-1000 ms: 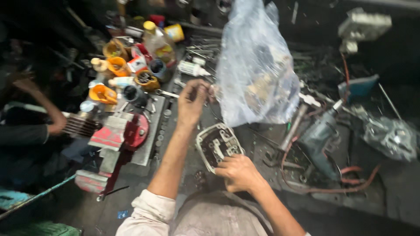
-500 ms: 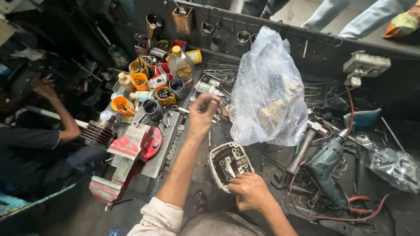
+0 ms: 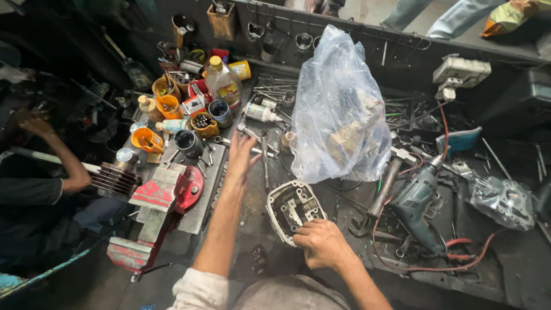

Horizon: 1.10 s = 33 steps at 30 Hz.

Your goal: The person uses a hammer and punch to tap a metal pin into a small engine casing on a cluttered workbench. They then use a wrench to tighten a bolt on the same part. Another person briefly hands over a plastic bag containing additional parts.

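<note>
I have my right hand [image 3: 321,244] clamped on the near rim of the grey cast-metal engine cover [image 3: 293,208], already seated on the bench, while my left hand [image 3: 240,156], fingers spread and empty, hovers beyond it over loose steel spanners [image 3: 264,150], none picked up.

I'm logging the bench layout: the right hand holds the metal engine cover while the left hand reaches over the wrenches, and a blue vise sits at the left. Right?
Not quite. The head view shows the vise is red, not blue. The rest holds: the right hand grips the metal engine cover, and the left hand is spread open above the wrenches.
</note>
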Each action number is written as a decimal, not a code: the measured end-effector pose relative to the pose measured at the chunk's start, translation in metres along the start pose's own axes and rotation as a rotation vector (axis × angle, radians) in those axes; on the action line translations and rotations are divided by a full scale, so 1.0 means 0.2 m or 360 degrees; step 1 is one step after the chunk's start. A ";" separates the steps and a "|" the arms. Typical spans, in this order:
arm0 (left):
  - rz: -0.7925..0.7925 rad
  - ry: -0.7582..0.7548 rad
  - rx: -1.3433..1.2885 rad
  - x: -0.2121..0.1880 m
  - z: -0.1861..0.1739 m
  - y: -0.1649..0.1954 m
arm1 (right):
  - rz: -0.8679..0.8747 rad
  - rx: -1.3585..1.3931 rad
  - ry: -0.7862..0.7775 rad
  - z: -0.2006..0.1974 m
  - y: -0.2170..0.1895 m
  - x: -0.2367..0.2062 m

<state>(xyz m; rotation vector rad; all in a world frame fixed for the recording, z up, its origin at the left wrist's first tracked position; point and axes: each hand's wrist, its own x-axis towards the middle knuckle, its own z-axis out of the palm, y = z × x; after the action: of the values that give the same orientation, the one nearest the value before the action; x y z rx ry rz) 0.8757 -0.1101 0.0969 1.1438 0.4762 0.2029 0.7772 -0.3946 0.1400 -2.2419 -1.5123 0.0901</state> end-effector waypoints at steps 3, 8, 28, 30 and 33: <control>0.0094 0.0055 0.0162 -0.11 -0.11 -0.19 | -0.0041 -0.0006 -0.0019 0.01 0.01 0.00; -0.0035 0.0072 0.0543 -0.42 -0.13 -0.37 | -0.0076 -0.0028 -0.0220 -0.02 0.00 0.03; 0.0941 0.0056 0.1749 -0.69 0.20 -0.52 | -0.0601 0.0392 -0.1840 0.09 0.22 0.22; 0.0905 0.0087 0.1777 -0.68 0.21 -0.51 | -0.0562 0.0463 -0.1932 0.11 0.25 0.23; 0.0864 0.0108 0.1784 -0.66 0.22 -0.51 | -0.0369 0.0603 -0.1862 0.13 0.29 0.19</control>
<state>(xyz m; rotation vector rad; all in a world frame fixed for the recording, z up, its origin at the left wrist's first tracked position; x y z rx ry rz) 0.7707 -0.2398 0.0526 2.3702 0.3124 0.4749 0.8354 -0.3703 0.1013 -1.6728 -1.9893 1.6793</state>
